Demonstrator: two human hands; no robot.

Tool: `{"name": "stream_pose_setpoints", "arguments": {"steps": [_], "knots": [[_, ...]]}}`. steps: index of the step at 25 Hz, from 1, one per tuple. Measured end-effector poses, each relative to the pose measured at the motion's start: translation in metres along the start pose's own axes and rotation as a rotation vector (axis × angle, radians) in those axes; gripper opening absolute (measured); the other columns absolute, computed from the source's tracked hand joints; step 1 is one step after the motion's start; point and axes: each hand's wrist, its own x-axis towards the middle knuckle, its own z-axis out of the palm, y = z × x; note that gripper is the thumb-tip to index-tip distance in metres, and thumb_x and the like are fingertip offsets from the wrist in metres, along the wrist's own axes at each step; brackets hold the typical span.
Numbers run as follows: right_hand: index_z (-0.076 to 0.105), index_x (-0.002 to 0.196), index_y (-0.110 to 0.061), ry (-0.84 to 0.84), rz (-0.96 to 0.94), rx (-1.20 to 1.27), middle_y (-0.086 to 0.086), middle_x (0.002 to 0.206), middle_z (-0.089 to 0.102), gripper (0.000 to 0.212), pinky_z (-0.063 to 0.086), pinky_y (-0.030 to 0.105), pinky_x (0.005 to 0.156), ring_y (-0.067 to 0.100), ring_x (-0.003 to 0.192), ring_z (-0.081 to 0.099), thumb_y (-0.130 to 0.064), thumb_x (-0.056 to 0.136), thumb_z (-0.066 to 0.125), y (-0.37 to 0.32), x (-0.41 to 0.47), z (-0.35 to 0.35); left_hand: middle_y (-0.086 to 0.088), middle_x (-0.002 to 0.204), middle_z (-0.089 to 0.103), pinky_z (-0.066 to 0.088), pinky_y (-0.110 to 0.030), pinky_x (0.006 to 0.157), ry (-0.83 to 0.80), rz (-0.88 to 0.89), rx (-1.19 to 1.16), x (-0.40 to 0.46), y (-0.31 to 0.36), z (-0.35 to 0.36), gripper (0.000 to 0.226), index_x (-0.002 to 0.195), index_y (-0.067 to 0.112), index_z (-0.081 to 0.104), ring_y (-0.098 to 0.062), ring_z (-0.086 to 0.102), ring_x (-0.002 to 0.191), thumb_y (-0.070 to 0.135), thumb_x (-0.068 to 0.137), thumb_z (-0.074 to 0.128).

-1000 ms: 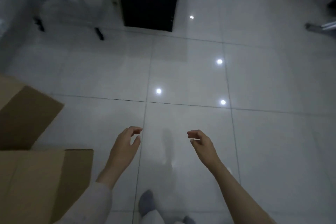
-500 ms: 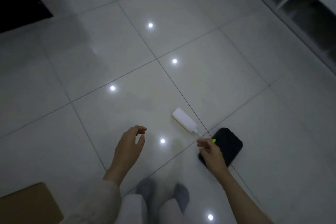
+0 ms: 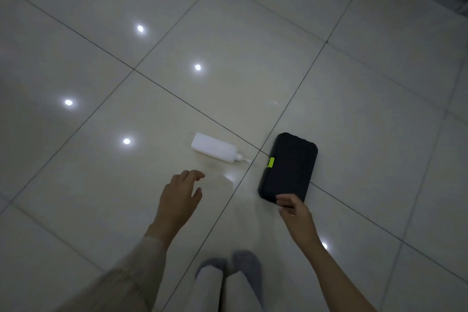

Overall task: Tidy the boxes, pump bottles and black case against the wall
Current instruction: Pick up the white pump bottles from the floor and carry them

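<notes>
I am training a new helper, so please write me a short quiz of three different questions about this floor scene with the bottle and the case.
1. True or false: the white pump bottle stands upright.
2. Which hand is at the black case? A) left B) right
3. What colour is the case's latch?

Key: 1 false, it lies on its side on the tiled floor. 2 B, the right hand is at its near end; the left hand hovers open. 3 yellow-green.

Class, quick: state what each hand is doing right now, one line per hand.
Left hand: open, empty, short of the white pump bottle.
Right hand: fingers curled at the near end of the black case; a grip cannot be told.
</notes>
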Motion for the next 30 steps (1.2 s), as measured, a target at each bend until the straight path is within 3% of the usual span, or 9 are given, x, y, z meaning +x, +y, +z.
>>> {"name": "stream_pose_setpoints", "arguments": {"steps": [3,7,10,12,14,16,20,25,30], "knots": [[0.057,0.096,-0.021,-0.037,-0.010,0.011,-0.013,0.093,0.059,0.031,0.045,0.007,0.068,0.012,0.089,0.056,0.007,0.086,0.050,0.028,0.054,0.027,-0.009,0.122,0.058,0.045,-0.040,0.085,-0.009,0.075,0.145,0.053,-0.021,0.053,0.045,0.124,0.011,0.052,-0.032,0.052,0.116,0.010,0.080,0.062],[0.056,0.101,-0.021,-0.101,-0.059,0.020,-0.013,0.096,0.056,0.029,0.044,0.010,0.066,0.005,0.089,0.055,0.002,0.088,0.047,0.051,0.126,0.062,-0.013,0.127,0.060,0.053,-0.042,0.084,0.028,0.263,0.449,0.128,-0.048,0.119,0.083,0.127,0.005,0.051,-0.032,0.057,0.119,0.005,0.050,0.083],[0.057,0.103,-0.019,-0.127,-0.088,0.018,-0.016,0.095,0.055,0.027,0.043,0.005,0.064,0.000,0.086,0.053,0.000,0.087,0.046,0.060,0.165,0.082,-0.012,0.138,0.052,0.044,-0.051,0.096,0.056,0.354,0.617,0.173,-0.064,0.148,0.102,0.134,0.007,0.044,-0.033,0.050,0.126,0.003,0.041,0.084],[0.056,0.100,-0.021,-0.140,-0.113,0.027,-0.013,0.094,0.056,0.027,0.042,0.001,0.064,0.003,0.084,0.054,0.000,0.086,0.047,0.066,0.180,0.092,-0.013,0.125,0.061,0.041,-0.057,0.097,0.059,0.348,0.667,0.194,-0.073,0.159,0.103,0.128,0.007,0.048,-0.034,0.058,0.116,0.008,0.034,0.088],[0.056,0.099,-0.022,-0.170,-0.114,0.023,-0.006,0.097,0.058,0.026,0.042,0.000,0.065,0.003,0.083,0.053,0.000,0.086,0.048,0.067,0.183,0.095,-0.013,0.108,0.065,0.041,-0.058,0.097,0.046,0.253,0.688,0.198,-0.070,0.159,0.085,0.114,0.007,0.055,-0.034,0.063,0.100,0.013,0.036,0.090],[0.056,0.100,-0.021,-0.203,-0.075,0.014,-0.003,0.100,0.057,0.023,0.042,0.003,0.064,0.005,0.084,0.053,-0.002,0.088,0.048,0.058,0.180,0.097,-0.013,0.115,0.057,0.036,-0.053,0.100,-0.035,0.063,0.556,0.185,-0.066,0.152,0.069,0.116,0.007,0.050,-0.033,0.056,0.106,0.023,0.057,0.082],[0.053,0.116,-0.018,-0.341,0.009,-0.028,-0.005,0.105,0.053,0.026,0.039,0.008,0.067,0.008,0.092,0.051,-0.024,0.092,0.052,-0.002,0.113,0.103,-0.011,0.123,0.047,0.043,-0.042,0.079,0.051,-0.329,0.096,0.101,-0.057,0.096,0.069,0.123,0.009,0.042,-0.033,0.047,0.111,0.042,0.070,0.071],[0.031,0.137,-0.025,-0.427,0.001,0.054,-0.005,0.127,0.047,0.061,0.041,0.020,0.082,0.009,0.106,0.050,-0.047,0.085,0.054,-0.078,0.057,0.117,-0.003,0.122,0.046,0.043,-0.035,0.077,0.255,-0.415,-0.347,0.032,-0.026,0.043,0.072,0.125,0.017,0.041,-0.023,0.048,0.112,0.052,0.069,0.069],[0.042,0.122,-0.027,-0.564,-0.232,0.088,-0.008,0.115,0.057,0.050,0.052,0.022,0.079,0.010,0.103,0.060,-0.038,0.080,0.066,-0.194,-0.049,0.153,0.001,0.118,0.048,0.046,-0.032,0.076,0.553,-0.524,-0.557,-0.062,-0.013,-0.072,0.068,0.125,0.018,0.042,-0.016,0.052,0.105,0.046,0.071,0.071]]}}
